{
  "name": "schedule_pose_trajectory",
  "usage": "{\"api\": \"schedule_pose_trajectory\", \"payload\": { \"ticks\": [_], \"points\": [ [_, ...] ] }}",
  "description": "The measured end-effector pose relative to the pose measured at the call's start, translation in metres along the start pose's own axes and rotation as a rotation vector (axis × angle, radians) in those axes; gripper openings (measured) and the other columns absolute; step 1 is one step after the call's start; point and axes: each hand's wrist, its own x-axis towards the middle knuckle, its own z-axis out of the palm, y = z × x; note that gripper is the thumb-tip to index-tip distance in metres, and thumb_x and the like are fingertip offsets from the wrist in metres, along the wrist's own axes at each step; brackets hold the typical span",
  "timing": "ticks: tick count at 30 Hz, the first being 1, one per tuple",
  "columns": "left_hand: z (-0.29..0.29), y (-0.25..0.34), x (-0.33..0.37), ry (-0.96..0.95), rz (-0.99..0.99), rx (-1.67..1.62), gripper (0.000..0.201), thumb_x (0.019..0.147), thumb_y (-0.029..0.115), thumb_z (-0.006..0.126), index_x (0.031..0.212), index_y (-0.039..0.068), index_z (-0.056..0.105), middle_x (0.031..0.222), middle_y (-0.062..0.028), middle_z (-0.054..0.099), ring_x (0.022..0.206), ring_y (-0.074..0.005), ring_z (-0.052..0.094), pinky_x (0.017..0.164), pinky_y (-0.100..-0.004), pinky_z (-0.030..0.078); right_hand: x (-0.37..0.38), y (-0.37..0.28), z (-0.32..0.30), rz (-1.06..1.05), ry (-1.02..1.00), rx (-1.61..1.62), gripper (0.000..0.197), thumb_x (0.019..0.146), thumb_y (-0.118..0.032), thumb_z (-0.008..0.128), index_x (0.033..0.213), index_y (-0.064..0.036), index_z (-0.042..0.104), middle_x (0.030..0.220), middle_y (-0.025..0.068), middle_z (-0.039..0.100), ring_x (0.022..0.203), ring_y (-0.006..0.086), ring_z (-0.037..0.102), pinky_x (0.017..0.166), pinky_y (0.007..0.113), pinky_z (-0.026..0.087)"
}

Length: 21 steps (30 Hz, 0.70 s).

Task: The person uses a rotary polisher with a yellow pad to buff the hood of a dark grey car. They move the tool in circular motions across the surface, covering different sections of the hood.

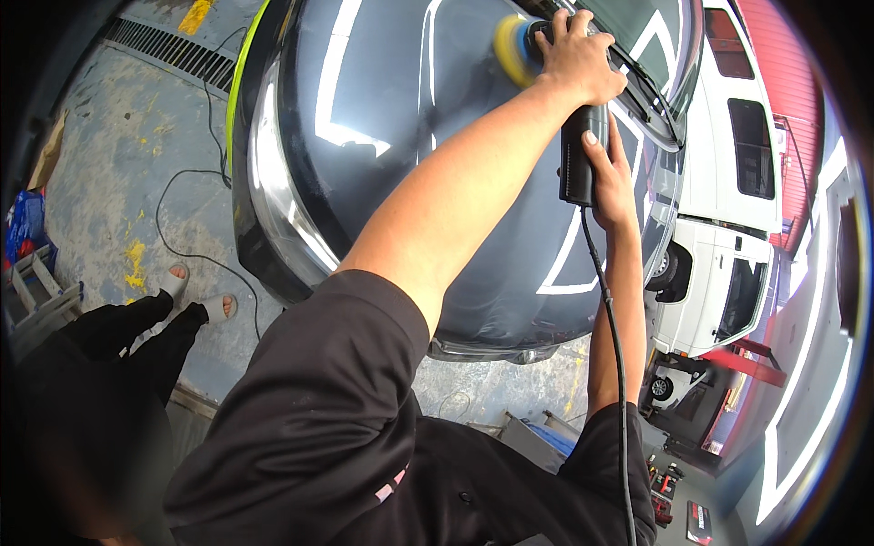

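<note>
A black power polisher with a round yellow foam pad and blue backing rests at the windshield end of a car's dark grey hood. The pad's edge looks blurred; it seems to touch the hood. My left hand is closed over the polisher's head, fingers bent around its top. My right hand wraps the rear handle, thumb on its upper side. From the handle's end a black cord runs down over my right forearm.
A wiper lies by the windshield, close to the polisher. The headlight is on the left. Another person's sandaled foot and dark trousers show at left, near a cable on the floor. White vehicles stand at right.
</note>
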Motion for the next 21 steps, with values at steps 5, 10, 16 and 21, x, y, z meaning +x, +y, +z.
{"api": "schedule_pose_trajectory", "payload": {
  "ticks": [5,10,16,21],
  "points": [
    [-0.006,0.026,-0.002,0.165,-0.083,0.519,0.059,0.085,0.037,0.075,0.137,0.01,0.068,0.162,-0.0178,0.043,0.153,-0.0393,0.031,0.123,-0.0623,0.028,0.006,-0.006,0.003,0.023,-0.011,0.002,0.076,0.105,-0.032,0.066,0.167,-0.011,0.028,0.116,0.0121,0.066,0.08,0.0179,0.07,0.07,0.034,0.062],
    [-0.046,0.021,0.006,-0.123,-0.063,0.06,0.065,0.088,0.041,0.075,0.145,0.011,0.062,0.169,-0.0172,0.033,0.158,-0.0408,0.021,0.125,-0.067,0.021,0.016,-0.008,0.007,0.003,-0.014,0.025,0.077,0.105,-0.032,0.067,0.168,-0.012,0.027,0.115,0.0119,0.067,0.08,0.0177,0.07,0.07,0.034,0.062],
    [-0.068,0.015,0.016,-0.102,-0.088,0.069,0.066,0.087,0.038,0.075,0.146,0.011,0.062,0.168,-0.0178,0.035,0.158,-0.0399,0.023,0.126,-0.0641,0.022,0.026,-0.023,0.023,0.025,-0.027,0.023,0.083,0.103,-0.034,0.07,0.168,-0.0097,0.026,0.124,0.0137,0.064,0.093,0.0178,0.068,0.08,0.033,0.058],
    [-0.08,0.006,0.023,-0.063,-0.089,0.054,0.064,0.085,0.037,0.074,0.143,0.011,0.064,0.167,-0.0163,0.035,0.157,-0.0382,0.023,0.126,-0.0643,0.022,0.034,-0.032,0.038,-0.019,-0.045,0.009,0.078,0.104,-0.033,0.068,0.168,-0.0122,0.028,0.11,0.0109,0.067,0.078,0.0164,0.069,0.069,0.033,0.061]
  ]
}}
